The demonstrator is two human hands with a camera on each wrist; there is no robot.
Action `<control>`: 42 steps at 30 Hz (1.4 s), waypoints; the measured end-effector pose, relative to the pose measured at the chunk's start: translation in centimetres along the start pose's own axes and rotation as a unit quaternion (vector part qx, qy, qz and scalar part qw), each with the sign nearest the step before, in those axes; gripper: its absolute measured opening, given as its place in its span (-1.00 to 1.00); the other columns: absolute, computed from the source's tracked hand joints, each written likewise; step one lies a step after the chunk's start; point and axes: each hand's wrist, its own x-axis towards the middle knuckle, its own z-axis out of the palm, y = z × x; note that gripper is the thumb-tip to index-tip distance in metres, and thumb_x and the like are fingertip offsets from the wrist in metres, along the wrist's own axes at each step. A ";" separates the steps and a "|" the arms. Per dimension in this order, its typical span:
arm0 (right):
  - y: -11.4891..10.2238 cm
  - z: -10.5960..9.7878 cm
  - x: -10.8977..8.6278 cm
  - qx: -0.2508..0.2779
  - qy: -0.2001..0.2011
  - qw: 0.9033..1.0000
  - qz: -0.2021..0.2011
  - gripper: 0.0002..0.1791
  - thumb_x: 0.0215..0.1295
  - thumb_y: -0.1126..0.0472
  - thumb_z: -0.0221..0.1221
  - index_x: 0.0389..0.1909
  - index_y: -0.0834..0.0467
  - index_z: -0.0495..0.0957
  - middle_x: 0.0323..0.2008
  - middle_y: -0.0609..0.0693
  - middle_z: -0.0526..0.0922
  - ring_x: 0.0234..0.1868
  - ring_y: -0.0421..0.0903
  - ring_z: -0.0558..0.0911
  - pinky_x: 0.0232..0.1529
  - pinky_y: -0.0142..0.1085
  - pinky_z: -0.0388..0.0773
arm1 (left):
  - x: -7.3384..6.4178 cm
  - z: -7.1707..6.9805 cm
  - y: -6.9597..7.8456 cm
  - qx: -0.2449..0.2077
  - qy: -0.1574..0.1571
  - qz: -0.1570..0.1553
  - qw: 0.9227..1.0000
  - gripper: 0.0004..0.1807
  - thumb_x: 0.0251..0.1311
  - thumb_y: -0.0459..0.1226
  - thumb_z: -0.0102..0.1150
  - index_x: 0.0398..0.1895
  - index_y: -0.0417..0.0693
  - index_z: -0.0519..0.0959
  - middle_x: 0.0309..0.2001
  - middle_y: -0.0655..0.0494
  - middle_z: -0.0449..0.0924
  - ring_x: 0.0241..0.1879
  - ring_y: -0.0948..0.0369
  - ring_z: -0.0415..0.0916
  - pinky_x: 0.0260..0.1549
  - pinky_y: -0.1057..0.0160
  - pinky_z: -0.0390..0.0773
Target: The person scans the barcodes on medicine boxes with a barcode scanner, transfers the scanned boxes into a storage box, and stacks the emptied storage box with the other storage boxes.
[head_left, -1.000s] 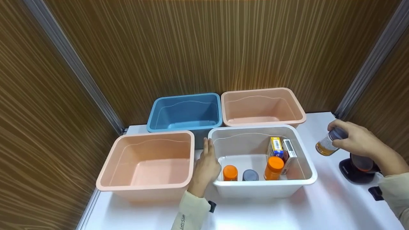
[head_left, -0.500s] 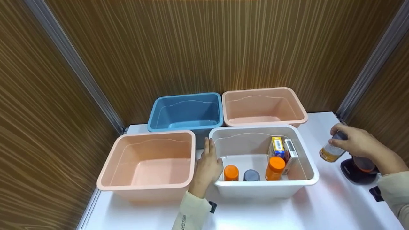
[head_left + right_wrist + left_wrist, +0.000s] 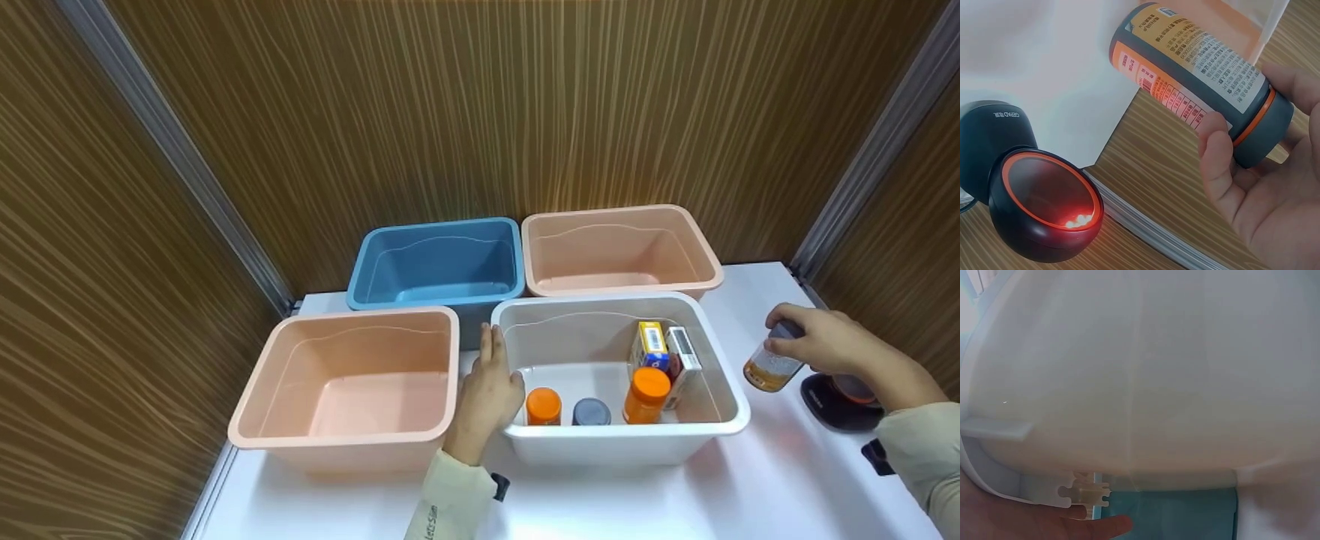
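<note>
In the head view my right hand [image 3: 836, 345] holds a supplement bottle [image 3: 771, 365] by its dark cap, with the body tilted down and left. The right wrist view shows thumb and fingers around the cap of this bottle [image 3: 1185, 67], its label of small print turned partly toward a barcode scanner [image 3: 1047, 197]. Red light glows in the scanner's round face. My left hand [image 3: 484, 401] lies along the left wall of the white bin [image 3: 611, 444], fingers extended. In the left wrist view, fingers [image 3: 1103, 527] show beside the white wall [image 3: 1145, 382].
Inside the white bin stand orange-capped bottles [image 3: 646, 394], a grey-capped bottle [image 3: 591, 411], a yellow box [image 3: 650, 341] and a white box [image 3: 681, 352]. A pink bin [image 3: 341, 442] is at left, with a blue bin [image 3: 435, 229] and another pink bin [image 3: 622, 212] behind. Wood-patterned panels [image 3: 480, 105] enclose the table.
My right hand has shifted slightly with the bottle, first right, then back left and lower near the scanner. My left hand has stayed at the bin's wall.
</note>
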 end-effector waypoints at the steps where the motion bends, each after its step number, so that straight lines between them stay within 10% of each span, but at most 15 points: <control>1: 0.0 0.0 0.0 -0.003 -0.002 1.000 0.000 -0.57 0.35 0.10 0.26 0.07 0.29 0.44 -0.18 0.36 0.58 -0.28 0.15 0.63 -0.47 -0.11 0.64 | 0.0 0.0 0.0 0.001 -0.001 -0.001 1.000 -0.16 0.45 -0.14 0.04 0.64 -0.14 -0.13 0.63 -0.05 -0.32 0.28 -0.07 0.42 0.28 -0.17 0.36; 25: 0.6 0.8 0.2 -0.037 0.002 0.999 -0.024 -0.45 0.10 0.28 0.34 0.09 0.40 0.40 -0.23 0.32 0.62 -0.20 0.26 0.62 -0.28 0.08 0.60 | 0.1 0.2 -0.2 -0.001 -0.001 0.001 1.000 -0.15 0.44 -0.12 0.04 0.64 -0.13 -0.12 0.64 -0.05 -0.30 0.30 -0.09 0.40 0.28 -0.18 0.34; 42: 0.9 0.9 0.1 -0.073 0.011 0.995 -0.068 -0.72 0.13 0.33 0.34 -0.12 0.15 0.58 -0.29 0.12 0.54 -0.24 0.11 0.54 -0.33 -0.01 0.54 | 0.1 0.2 -0.1 -0.008 -0.008 -0.008 1.000 -0.12 0.44 -0.07 0.07 0.64 -0.09 -0.15 0.64 -0.02 -0.32 0.32 -0.06 0.38 0.30 -0.17 0.33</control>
